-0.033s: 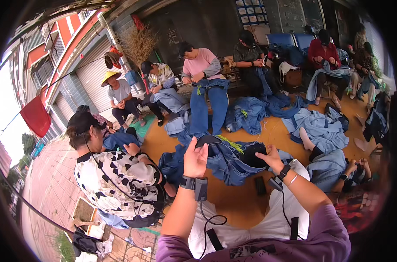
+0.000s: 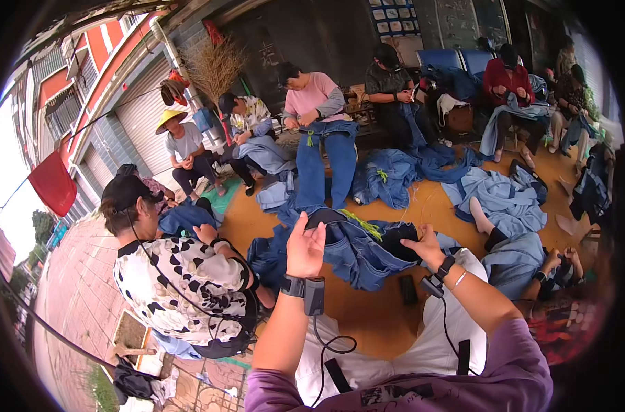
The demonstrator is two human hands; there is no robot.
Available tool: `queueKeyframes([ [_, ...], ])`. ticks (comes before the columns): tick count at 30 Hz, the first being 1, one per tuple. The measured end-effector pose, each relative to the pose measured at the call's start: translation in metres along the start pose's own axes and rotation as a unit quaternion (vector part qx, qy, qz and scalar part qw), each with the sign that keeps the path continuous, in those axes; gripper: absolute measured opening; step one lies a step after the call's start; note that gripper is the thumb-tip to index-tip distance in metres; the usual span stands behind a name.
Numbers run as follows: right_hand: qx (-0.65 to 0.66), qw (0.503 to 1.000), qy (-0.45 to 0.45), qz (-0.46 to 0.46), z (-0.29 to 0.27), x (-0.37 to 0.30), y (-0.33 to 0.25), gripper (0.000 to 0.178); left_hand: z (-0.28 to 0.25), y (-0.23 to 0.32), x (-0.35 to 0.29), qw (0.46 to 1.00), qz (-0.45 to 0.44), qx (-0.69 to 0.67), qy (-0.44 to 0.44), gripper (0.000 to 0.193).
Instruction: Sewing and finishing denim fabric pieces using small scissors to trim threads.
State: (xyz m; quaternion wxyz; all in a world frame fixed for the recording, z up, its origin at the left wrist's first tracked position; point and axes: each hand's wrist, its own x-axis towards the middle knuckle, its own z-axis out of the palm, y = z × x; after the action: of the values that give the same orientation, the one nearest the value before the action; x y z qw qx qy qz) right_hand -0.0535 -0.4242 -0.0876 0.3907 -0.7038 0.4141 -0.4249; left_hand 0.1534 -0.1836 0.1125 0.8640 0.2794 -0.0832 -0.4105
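A pair of blue jeans (image 2: 357, 255) lies bunched before me, its dark inside showing, with bright green strings (image 2: 362, 224) across its top edge. At the left end of the jeans, my left hand (image 2: 305, 248) is raised, palm partly up and fingers loosely apart. No object shows in it. My right hand (image 2: 426, 248) is at the other end, thumb stretched over the dark cloth and fingers apart from it. Whether the thumb touches the cloth is hard to tell. Both wrists carry black strapped devices with cables.
A person in a black-and-white patterned shirt (image 2: 182, 285) sits close at my left. Opposite, a person in pink (image 2: 312, 96) works on jeans. Piles of denim (image 2: 494, 199) cover the orange floor (image 2: 257, 223) ahead and right. A dark flat object (image 2: 408, 290) lies between my knees.
The whole view has shifted very slightly. My hands and the jeans keep the same arrangement.
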Motion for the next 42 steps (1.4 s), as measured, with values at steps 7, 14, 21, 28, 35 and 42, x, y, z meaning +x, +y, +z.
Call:
queueKeyframes([
  [7,0.015,0.962,-0.215,0.167,0.008,0.035,0.003,0.028,0.000,0.020,0.033,0.999,0.032,-0.023,-0.004,0.024],
  [14,0.248,0.941,-0.220,0.062,0.006,0.092,-0.076,0.010,-0.054,0.029,0.074,0.983,0.124,0.125,0.044,0.025],
  [21,0.246,0.946,-0.210,0.009,0.043,0.103,-0.073,0.009,-0.112,-0.001,0.098,0.772,0.056,0.595,0.215,0.060],
  [28,0.222,0.942,-0.249,0.012,0.077,0.107,-0.054,0.010,-0.075,-0.070,0.106,0.526,0.323,0.786,-0.032,0.022],
  [35,0.200,0.949,-0.244,0.022,0.091,0.116,-0.054,0.009,-0.081,-0.110,0.128,0.536,0.122,0.812,-0.194,0.058],
  [42,0.270,0.921,-0.276,0.057,0.070,0.119,-0.068,0.006,-0.120,-0.099,0.149,0.593,0.147,0.767,-0.193,0.049],
])
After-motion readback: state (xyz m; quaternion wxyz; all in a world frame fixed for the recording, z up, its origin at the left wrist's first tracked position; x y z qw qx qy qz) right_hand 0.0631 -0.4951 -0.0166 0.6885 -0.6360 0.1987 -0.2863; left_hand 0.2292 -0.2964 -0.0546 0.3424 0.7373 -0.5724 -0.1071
